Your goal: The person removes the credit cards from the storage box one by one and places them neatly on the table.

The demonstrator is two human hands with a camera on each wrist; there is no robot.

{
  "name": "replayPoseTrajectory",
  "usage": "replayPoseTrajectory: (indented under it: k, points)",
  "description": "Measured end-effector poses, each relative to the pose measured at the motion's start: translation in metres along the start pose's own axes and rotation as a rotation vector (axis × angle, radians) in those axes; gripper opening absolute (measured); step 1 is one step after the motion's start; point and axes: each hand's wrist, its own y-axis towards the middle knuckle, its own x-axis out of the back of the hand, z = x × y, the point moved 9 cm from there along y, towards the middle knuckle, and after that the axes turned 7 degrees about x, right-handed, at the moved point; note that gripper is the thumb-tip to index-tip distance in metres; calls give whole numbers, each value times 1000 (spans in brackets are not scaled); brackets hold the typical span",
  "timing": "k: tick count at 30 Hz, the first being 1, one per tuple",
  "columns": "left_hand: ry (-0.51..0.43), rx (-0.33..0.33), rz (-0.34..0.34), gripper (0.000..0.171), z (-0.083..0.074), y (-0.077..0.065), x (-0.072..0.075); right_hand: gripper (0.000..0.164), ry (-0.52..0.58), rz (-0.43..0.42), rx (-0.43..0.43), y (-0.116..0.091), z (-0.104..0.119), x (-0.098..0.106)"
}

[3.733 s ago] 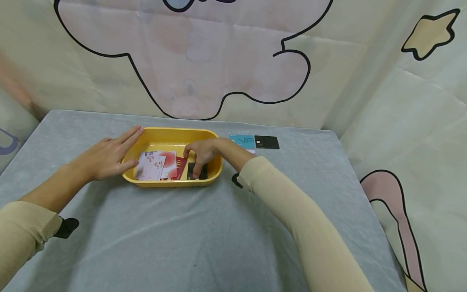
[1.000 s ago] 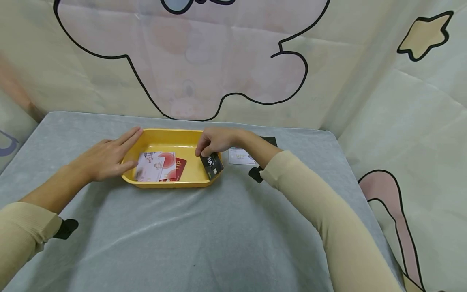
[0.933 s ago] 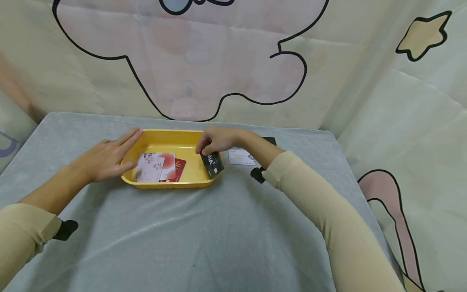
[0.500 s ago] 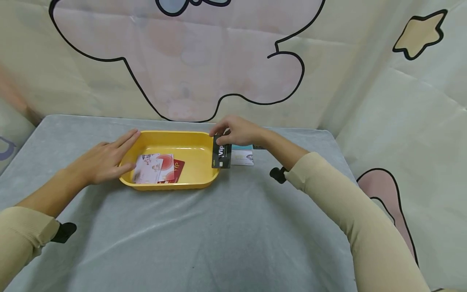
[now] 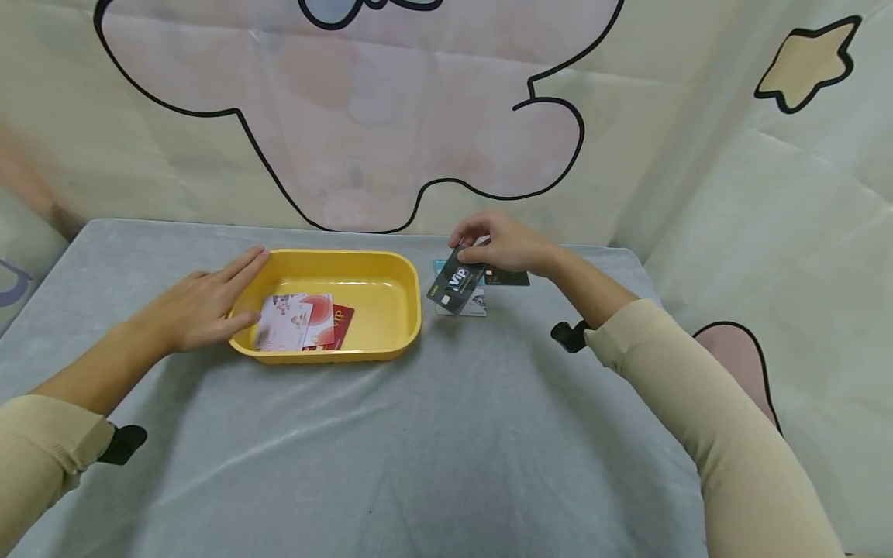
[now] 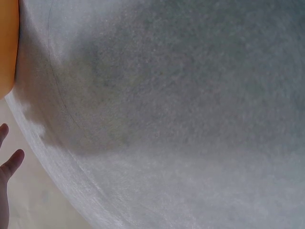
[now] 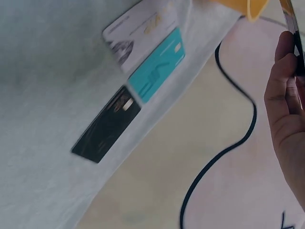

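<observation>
My right hand (image 5: 505,242) pinches a black VIP card (image 5: 456,283) by its upper end, tilted, to the right of the yellow tray (image 5: 377,355). Under and behind that card, in the head view, lie a white card (image 5: 476,307) and a blue card (image 5: 439,266), both partly covered. The right wrist view shows the white card (image 7: 138,31), the blue VIP card (image 7: 157,67) and another black card (image 7: 107,125) flat on the cloth. My left hand (image 5: 198,306) rests at the tray's left rim with its fingers straight.
Inside the tray, at its left, lie overlapping pink-and-white cards (image 5: 286,322) and a red VIP card (image 5: 342,324). Grey-blue cloth (image 5: 391,449) covers the table. A printed curtain (image 5: 418,139) hangs close behind the table's back edge.
My right hand has taken the black card out of the tray and carried it right, over the cards on the cloth. My left hand has stayed at the tray's left rim.
</observation>
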Motion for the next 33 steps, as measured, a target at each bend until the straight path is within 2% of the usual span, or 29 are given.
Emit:
replayPoseTrajectory:
  k: [5, 10, 17, 27, 33]
  points:
    - [4, 2, 2, 88, -1, 0, 0, 12, 26, -80, -30, -11, -21, 21]
    - [4, 8, 3, 89, 0, -1, 1, 10, 22, -102, -96, -21, -44, 30]
    - [-1, 13, 8, 89, 0, -2, 1, 11, 57, -125, -193, -34, -77, 33]
    - [0, 13, 10, 89, -1, -1, 0, 15, 109, -133, -246, -51, -115, 29]
    - [0, 18, 14, 89, 0, 0, 0, 15, 143, -131, -278, -59, -129, 24]
